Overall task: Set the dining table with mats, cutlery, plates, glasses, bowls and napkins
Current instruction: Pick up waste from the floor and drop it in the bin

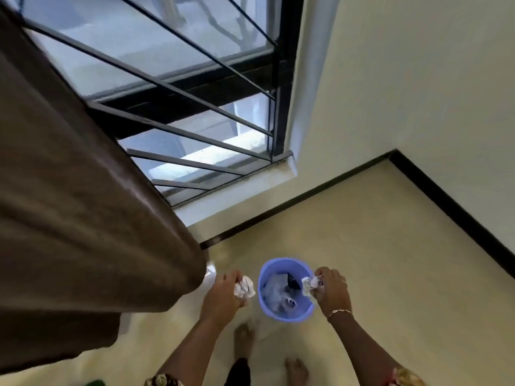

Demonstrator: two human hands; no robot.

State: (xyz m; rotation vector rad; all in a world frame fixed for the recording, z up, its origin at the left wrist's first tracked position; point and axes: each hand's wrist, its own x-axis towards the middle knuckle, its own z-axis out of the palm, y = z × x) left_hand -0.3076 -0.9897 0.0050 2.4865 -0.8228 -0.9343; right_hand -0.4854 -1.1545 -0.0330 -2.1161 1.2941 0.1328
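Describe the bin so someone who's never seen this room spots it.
Start at the barred window. On the floor below it, right of the brown curtain, stands a round bin. It is the only blue thing, between the left hand and right hand.

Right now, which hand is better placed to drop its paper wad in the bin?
Likely the right hand: its wad overlaps the blue bin; the left hand holds its wad beside it.

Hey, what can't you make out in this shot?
Head view:
What lies in the blue bin: pale and dark scraps, too blurred to name.
The white wad in the left hand and another in the right hand: napkin or tissue, too small to tell.
The floor at left, hidden by the brown curtain.
The dining table: out of frame.
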